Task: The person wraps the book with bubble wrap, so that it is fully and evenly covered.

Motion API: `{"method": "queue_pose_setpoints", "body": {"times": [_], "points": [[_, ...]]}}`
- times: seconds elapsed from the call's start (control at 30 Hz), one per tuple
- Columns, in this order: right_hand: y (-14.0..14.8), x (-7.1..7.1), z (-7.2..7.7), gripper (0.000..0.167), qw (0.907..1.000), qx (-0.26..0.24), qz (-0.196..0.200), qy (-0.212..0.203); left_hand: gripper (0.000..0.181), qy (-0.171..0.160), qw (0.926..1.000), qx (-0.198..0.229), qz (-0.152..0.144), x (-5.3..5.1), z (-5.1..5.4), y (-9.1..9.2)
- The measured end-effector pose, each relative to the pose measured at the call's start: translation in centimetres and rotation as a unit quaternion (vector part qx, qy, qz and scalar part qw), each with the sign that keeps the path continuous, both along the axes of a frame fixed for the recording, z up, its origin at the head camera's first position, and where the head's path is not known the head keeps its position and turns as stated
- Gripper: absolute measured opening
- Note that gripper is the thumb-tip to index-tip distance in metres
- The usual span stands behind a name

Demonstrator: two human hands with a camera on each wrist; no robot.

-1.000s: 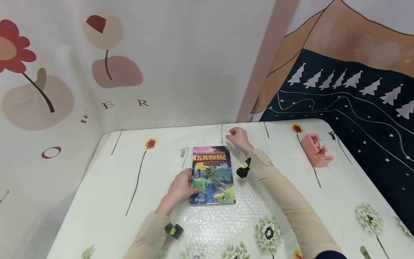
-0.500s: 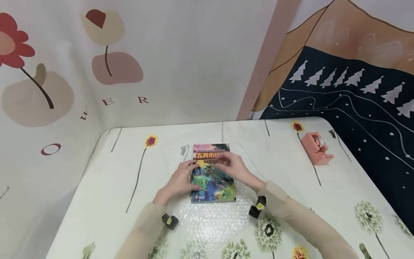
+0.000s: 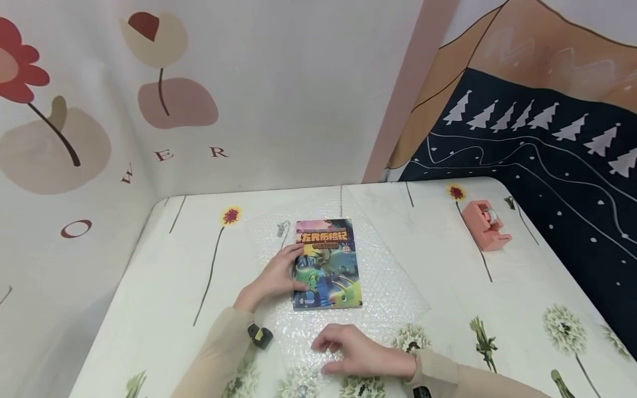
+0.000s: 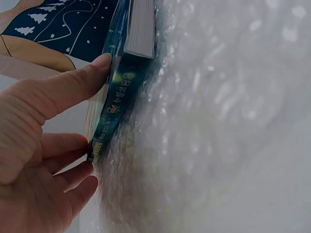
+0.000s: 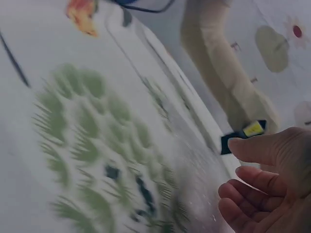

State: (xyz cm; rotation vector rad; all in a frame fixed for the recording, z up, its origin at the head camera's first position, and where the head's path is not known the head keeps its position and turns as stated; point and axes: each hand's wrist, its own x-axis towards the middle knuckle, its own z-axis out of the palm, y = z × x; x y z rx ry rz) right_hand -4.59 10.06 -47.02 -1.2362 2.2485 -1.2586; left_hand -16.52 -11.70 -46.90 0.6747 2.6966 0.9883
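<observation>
One book (image 3: 330, 276) on bubble wrap (image 3: 388, 282), table edge (image 3: 249, 193) and wall (image 3: 298, 99) behind, tape dispenser (image 3: 485, 226) well right. Left hand (image 3: 273, 276), spread, touches book; nearer, right hand (image 3: 358, 351) loose, seemingly holding nothing.

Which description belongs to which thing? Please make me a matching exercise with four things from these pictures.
Things:
1. tape dispenser
2. left hand
3. bubble wrap
4. right hand

Descriptions:
A. spread under the book
B. fingers loosely bent, holding nothing
C. pink, at the right in the head view
D. resting on the book's front cover

Right pairs: 1-C, 2-D, 3-A, 4-B.
</observation>
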Motion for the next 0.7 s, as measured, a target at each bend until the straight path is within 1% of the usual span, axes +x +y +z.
{"method": "queue_pose_setpoints", "body": {"times": [0.1,0.2,0.3,0.4,0.5,0.6,0.63,0.7], "points": [[-0.1,0.7,-0.2,0.036,0.9974,0.046,0.029,0.047,0.094,-0.002,1.0000,-0.003,0.003,0.1,0.1,0.0],[-0.2,1.0,-0.4,0.043,0.9905,0.085,0.053,0.094,0.094,-0.005,0.9999,-0.009,0.008,0.1,0.2,0.0],[-0.4,1.2,-0.7,0.046,0.9807,0.100,0.065,0.155,0.094,-0.007,0.9998,-0.013,0.012,0.2,0.2,0.0],[-0.7,1.3,-0.9,0.039,0.9720,0.098,0.067,0.203,0.094,-0.011,0.9997,-0.018,0.012,0.2,0.4,0.1],[-0.9,1.3,-0.9,0.025,0.9557,0.097,0.071,0.269,0.093,-0.013,0.9994,-0.029,0.011,0.2,0.5,0.2],[-1.1,1.4,-0.6,0.016,0.9358,0.082,0.065,0.337,0.093,-0.012,0.9988,-0.046,0.010,0.2,0.8,0.3],[-1.2,1.4,-0.4,0.016,0.9291,0.079,0.055,0.357,0.093,-0.010,0.9986,-0.051,0.008,0.2,0.9,0.3],[-1.2,1.2,0.1,0.015,0.9189,0.063,0.033,0.388,0.092,-0.008,0.9982,-0.059,0.006,0.2,1.1,0.4]]}}
